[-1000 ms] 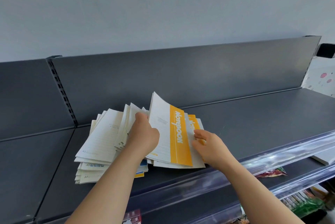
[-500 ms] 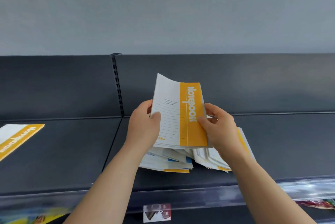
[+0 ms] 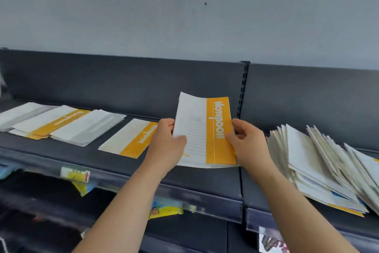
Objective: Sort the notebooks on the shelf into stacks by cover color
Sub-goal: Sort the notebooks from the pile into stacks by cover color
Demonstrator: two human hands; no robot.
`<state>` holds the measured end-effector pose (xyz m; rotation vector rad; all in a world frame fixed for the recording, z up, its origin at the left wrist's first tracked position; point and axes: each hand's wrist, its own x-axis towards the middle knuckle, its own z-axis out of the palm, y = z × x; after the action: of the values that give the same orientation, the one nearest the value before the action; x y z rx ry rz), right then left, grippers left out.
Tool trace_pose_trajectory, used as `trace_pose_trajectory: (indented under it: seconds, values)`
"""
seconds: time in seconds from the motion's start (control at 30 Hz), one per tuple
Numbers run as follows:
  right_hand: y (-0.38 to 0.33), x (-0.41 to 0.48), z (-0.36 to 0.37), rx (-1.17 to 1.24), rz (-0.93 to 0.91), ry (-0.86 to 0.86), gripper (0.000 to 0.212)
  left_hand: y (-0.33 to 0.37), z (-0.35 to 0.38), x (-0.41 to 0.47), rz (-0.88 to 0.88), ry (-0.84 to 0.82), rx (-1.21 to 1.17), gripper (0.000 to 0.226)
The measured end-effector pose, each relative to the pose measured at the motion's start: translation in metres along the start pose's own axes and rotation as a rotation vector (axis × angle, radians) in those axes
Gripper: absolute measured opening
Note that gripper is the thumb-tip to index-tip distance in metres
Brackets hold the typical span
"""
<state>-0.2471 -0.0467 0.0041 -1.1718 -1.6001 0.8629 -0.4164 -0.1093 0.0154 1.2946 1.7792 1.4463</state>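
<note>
I hold a small batch of white notebooks with an orange "Notebook" band (image 3: 205, 131) above the dark shelf (image 3: 205, 181). My left hand (image 3: 167, 146) grips its left edge and my right hand (image 3: 246, 142) grips its right edge. To the left on the shelf lies a single orange-band notebook (image 3: 129, 140). Further left are a white-grey notebook stack (image 3: 90, 127), another orange-band stack (image 3: 49, 123) and a pale stack (image 3: 22, 113). A fanned, unsorted pile of notebooks (image 3: 320, 170) lies at the right.
The shelf has a dark back panel (image 3: 123, 84) with a slotted upright (image 3: 243, 88). A clear front rail (image 3: 184, 189) carries price tags. Lower shelves hold colourful packets (image 3: 164, 209). A grey wall rises above.
The orange-band notebooks were lifted off the fanned pile and carried left along the shelf in both hands. The view has swung left, showing the sorted stacks.
</note>
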Motion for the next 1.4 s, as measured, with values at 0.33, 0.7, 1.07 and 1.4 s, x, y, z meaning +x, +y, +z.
trace_pose_trajectory:
  seconds: [0.33,0.7,1.07,1.4]
  values:
    - [-0.046,-0.012,0.185,-0.008,0.035,-0.125,0.026,-0.075,-0.172,0.026,-0.09,0.066,0.109,0.034]
    - [-0.068,0.035,0.319,-0.024,0.058,-0.247,0.034,-0.135,-0.264,0.096,-0.105,0.229,0.119,0.028]
    - [-0.088,0.094,0.433,-0.016,0.035,-0.373,0.028,-0.179,-0.34,0.172,-0.081,0.331,0.092,0.039]
    - [-0.123,0.113,0.568,-0.003,0.032,-0.423,0.025,-0.232,-0.454,0.239,-0.103,0.383,0.123,0.04]
